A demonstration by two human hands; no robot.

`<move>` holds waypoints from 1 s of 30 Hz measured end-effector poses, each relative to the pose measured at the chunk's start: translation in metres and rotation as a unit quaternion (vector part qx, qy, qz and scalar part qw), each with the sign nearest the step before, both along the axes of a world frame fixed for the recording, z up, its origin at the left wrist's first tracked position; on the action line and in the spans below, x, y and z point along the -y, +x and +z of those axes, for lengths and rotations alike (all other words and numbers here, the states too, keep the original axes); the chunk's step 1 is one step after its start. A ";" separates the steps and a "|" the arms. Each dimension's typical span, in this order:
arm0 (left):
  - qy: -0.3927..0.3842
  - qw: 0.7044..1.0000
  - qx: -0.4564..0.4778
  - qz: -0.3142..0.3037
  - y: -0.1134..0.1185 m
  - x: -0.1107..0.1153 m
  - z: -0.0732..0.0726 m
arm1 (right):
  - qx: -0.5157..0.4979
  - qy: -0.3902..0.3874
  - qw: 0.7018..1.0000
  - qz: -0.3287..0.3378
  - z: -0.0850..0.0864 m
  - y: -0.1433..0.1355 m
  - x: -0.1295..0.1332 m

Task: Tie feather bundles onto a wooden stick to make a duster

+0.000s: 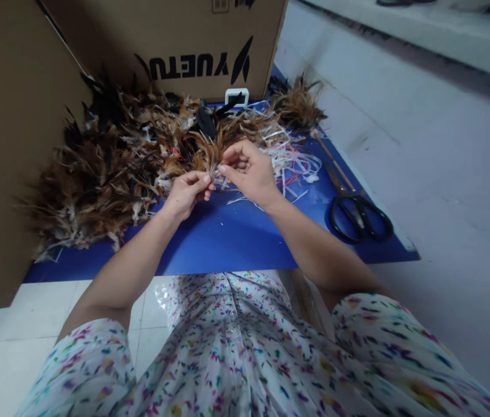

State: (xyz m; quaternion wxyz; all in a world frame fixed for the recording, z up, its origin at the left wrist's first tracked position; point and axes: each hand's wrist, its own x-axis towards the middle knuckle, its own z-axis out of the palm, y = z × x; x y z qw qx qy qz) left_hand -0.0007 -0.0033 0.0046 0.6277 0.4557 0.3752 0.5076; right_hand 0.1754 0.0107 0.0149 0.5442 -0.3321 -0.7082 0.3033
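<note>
Both hands meet over the near side of a blue table point(231, 237). My left hand point(187, 194) pinches the base of a small bunch of brown feathers point(210, 152), thumb against forefinger. On the other side of that base, my right hand point(249, 174) has its thumb and forefinger closed together at the quills. Whether a thread or a single quill lies between the right fingertips is too small to tell. The bunch points away from me, its tips fanned out. Behind and left of the hands lies a big heap of brown and black feathers point(110, 168).
White and red strings point(297, 165) lie tangled right of my hands. Black-handled scissors point(360, 217) and a thin stick point(336, 162) rest near the right edge. A separate feather bundle point(299, 107) sits at the back right. Cardboard boxes point(184, 35) stand behind and left; a wall point(401, 133) borders the right.
</note>
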 end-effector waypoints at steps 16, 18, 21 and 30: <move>0.012 1.000 -0.017 -0.003 0.000 0.001 -0.001 | 0.134 0.079 0.986 -0.065 0.003 0.002 0.011; 0.010 1.000 -0.022 -0.001 0.000 0.001 0.000 | 0.143 0.072 0.985 -0.066 0.004 0.002 0.012; 0.009 1.000 -0.029 0.001 0.000 0.001 0.000 | 0.151 0.077 0.983 -0.068 0.005 0.002 0.013; 0.013 1.000 -0.025 -0.008 0.000 0.001 0.000 | 0.147 0.109 0.981 -0.066 0.004 0.000 0.013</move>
